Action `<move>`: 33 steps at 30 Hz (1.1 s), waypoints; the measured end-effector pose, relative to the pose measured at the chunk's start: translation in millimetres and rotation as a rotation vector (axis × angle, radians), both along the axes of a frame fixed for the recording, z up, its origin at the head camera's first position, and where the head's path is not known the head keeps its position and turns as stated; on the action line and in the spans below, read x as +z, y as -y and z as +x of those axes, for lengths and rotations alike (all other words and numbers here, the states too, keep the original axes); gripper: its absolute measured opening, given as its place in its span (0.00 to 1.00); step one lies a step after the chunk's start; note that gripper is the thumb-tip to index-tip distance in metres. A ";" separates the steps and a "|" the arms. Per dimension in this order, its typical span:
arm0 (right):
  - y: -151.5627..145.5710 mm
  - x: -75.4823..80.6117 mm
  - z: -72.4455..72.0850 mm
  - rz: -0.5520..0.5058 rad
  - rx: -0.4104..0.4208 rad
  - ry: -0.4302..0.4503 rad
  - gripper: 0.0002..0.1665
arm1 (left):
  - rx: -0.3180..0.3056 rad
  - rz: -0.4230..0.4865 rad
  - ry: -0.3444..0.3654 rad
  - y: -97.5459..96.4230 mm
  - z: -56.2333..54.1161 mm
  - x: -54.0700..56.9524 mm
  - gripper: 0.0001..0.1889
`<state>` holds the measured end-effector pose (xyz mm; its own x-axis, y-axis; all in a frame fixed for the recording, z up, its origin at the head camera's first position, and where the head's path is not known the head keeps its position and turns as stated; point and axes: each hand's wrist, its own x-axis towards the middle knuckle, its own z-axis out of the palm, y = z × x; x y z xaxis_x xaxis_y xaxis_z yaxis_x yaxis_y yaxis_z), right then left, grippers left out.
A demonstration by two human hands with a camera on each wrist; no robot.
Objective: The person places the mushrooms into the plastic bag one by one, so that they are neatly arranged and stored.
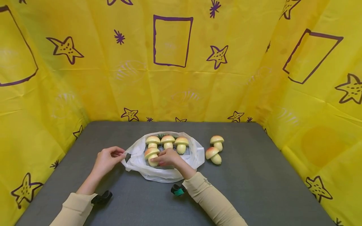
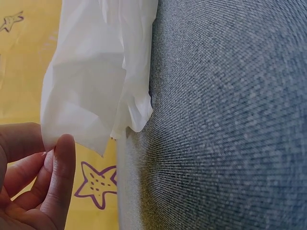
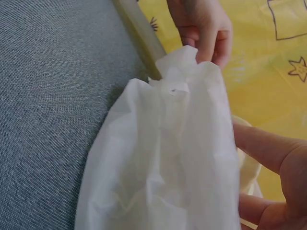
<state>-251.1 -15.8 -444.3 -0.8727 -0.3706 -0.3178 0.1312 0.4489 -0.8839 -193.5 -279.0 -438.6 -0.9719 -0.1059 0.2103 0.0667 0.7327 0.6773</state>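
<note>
A white plastic bag point(image 1: 162, 176) lies on the table with its mouth spread wide, and several toy mushrooms with yellow stems and orange-tinged caps stand inside it. My left hand point(image 1: 106, 160) pinches the bag's left edge between thumb and finger; the left wrist view shows the thin plastic point(image 2: 86, 96) pulled taut from the fingertips. Inside the mouth, my right hand point(image 1: 169, 157) holds the front-left mushroom point(image 1: 152, 156) by its stem. In the right wrist view the bag's side hides most of that mushroom point(image 3: 247, 167). Behind it stands a row of three mushrooms point(image 1: 167, 142).
Two more mushrooms lie right of the bag, one farther back point(image 1: 217, 142) and one nearer point(image 1: 214, 155), close together. The dark grey table point(image 1: 254, 188) is bounded by yellow cloth walls point(image 1: 175, 91) at the back and both sides. Something green shows at the bag's back rim.
</note>
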 end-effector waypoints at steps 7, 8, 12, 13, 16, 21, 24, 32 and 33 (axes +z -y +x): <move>7.0 -2.6 5.1 0.050 -0.003 -0.040 0.15 | 0.001 0.003 0.004 -0.4 -0.1 0.1 0.09; 7.5 -2.8 5.5 0.063 0.000 -0.050 0.15 | 0.001 0.003 0.007 -0.6 -0.1 0.4 0.09; 8.2 -2.2 6.9 0.099 0.008 -0.081 0.16 | 0.004 0.006 0.022 -1.2 0.2 1.5 0.09; 8.2 -2.0 7.2 0.108 0.011 -0.085 0.16 | 0.004 0.005 0.025 -1.4 0.4 1.7 0.09; 7.8 -0.7 8.0 0.140 0.026 -0.112 0.17 | 0.004 0.002 0.030 -1.6 0.3 2.1 0.09; 7.6 0.2 7.9 0.199 0.051 -0.173 0.21 | 0.000 0.002 0.036 -1.2 0.0 2.4 0.09; 7.9 -0.3 7.5 0.215 0.053 -0.192 0.22 | 0.003 0.000 0.038 -0.7 -0.2 2.3 0.09; 10.2 -2.3 8.5 0.255 0.060 -0.237 0.25 | -0.001 -0.005 0.024 0.3 -0.1 1.4 0.09; 10.5 -2.8 8.8 0.261 0.067 -0.239 0.25 | -0.003 -0.005 0.025 0.4 0.1 1.1 0.08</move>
<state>-242.3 -26.3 -447.2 -0.9103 -0.3630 -0.1989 -0.1030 0.6639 -0.7407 -193.3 -279.4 -437.5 -0.9771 -0.1023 0.1866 0.0520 0.7357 0.6753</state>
